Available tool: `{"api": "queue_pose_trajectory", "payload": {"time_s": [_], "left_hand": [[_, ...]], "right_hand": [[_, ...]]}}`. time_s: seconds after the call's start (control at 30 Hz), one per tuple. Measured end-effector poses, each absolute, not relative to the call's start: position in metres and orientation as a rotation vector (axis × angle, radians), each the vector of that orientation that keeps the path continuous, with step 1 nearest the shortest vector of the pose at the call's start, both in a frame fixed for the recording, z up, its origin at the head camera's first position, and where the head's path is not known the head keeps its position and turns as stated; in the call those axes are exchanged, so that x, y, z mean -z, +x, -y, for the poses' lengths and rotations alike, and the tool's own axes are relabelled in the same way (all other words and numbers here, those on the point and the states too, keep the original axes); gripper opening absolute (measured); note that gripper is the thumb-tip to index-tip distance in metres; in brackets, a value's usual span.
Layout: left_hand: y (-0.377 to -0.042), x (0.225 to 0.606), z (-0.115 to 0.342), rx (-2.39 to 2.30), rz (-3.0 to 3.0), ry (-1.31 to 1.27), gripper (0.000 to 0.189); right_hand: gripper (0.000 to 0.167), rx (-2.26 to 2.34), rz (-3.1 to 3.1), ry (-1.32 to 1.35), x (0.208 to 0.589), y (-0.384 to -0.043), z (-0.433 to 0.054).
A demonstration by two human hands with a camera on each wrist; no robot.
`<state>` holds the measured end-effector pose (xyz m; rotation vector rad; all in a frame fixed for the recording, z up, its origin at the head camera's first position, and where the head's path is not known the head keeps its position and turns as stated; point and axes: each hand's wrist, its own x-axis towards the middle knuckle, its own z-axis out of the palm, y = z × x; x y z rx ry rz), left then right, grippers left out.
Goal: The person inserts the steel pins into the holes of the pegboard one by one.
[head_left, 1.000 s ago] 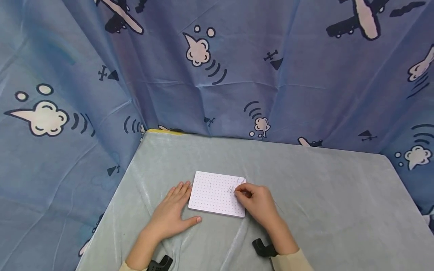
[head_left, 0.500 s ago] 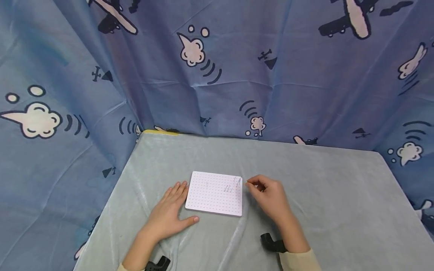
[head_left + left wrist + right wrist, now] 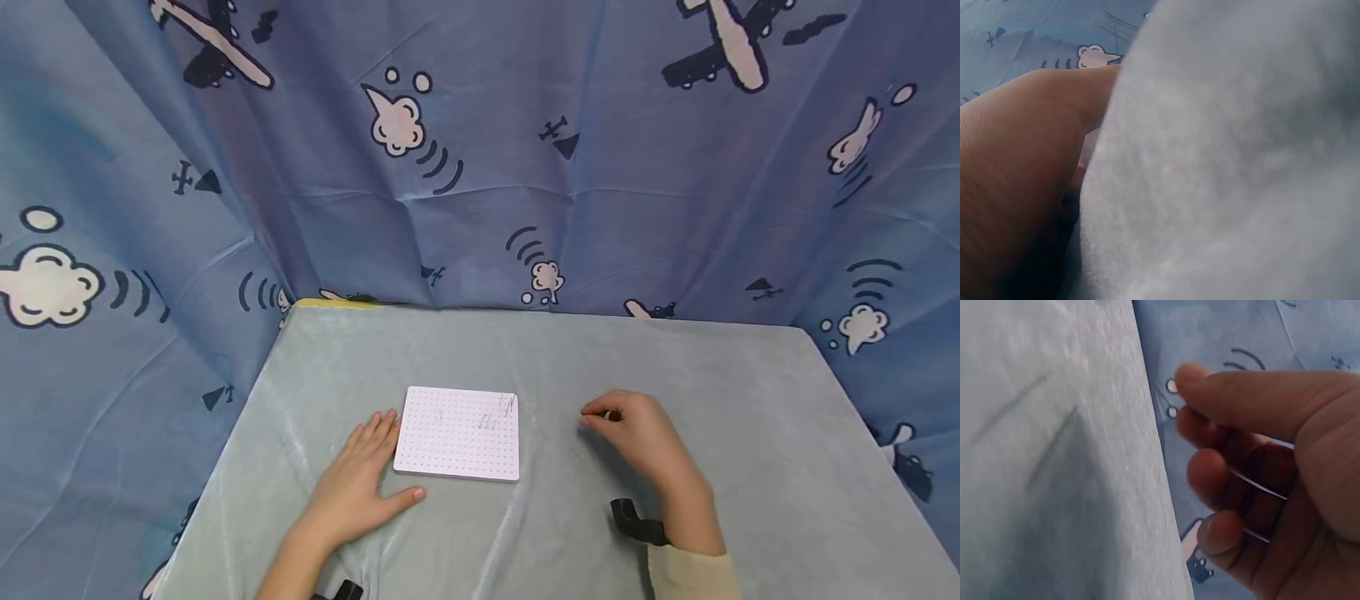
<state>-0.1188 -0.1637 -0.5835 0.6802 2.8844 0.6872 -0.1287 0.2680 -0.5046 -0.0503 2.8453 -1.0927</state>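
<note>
In the head view, my left hand (image 3: 352, 479) lies flat with its fingers spread, fingertips at the left edge of a white pegboard (image 3: 456, 450) dotted with small holes. Several thin pins (image 3: 487, 422) stand in its upper right part. My right hand (image 3: 645, 433) is to the right of the board, over the cloth, its thumb and index finger close together and the other fingers curled. The right wrist view shows nothing clearly held between them. Two thin dark lines, one a pin-like line (image 3: 1011, 407), appear on the cloth there; either could be a shadow.
A pale grey-green cloth (image 3: 450, 350) covers the table. Behind and at the sides hangs a blue curtain (image 3: 337, 225) printed with airplanes and clouds. A black wrist mount (image 3: 637, 523) sits on the right wrist. Blurred cloth fills most of the left wrist view.
My right hand has left the pins on the board and moved right, over the cloth. One more pin shows in the lower group. My left hand stays beside the board; the head view has shifted.
</note>
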Motion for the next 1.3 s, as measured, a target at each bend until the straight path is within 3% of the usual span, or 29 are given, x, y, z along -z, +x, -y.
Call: {"api": "queue_pose_trajectory", "payload": {"time_s": [1.3], "left_hand": [[-0.116, 0.583, 0.162, -0.681, -2.884, 0.660, 0.113]], "right_hand": [[0.018, 0.787, -2.698, 0.110, 0.518, -0.126, -0.259]]}}
